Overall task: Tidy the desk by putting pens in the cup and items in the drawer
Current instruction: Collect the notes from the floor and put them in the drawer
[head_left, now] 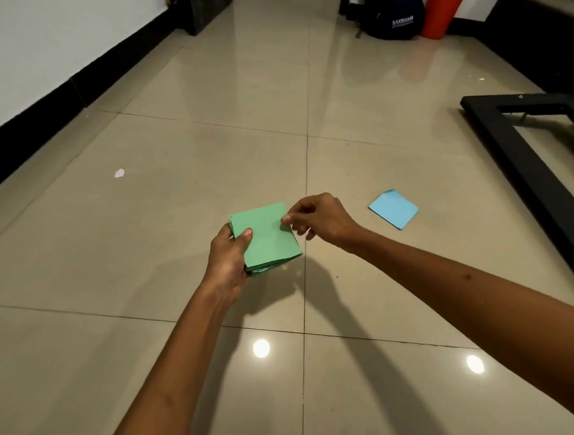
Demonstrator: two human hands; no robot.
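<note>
Now the left hand (227, 257) grips a stack of square green paper notes (266, 238) above the tiled floor (181, 157), thumb pressed on top. The right hand (319, 217) pinches the top sheet's far right corner. A blue note (393, 208) lies on the floor near a black frame (517, 157).

green paper stack (266, 239), blue paper square (393, 213), beige tiled floor (215, 152), orange cylinder (441, 13)
</note>
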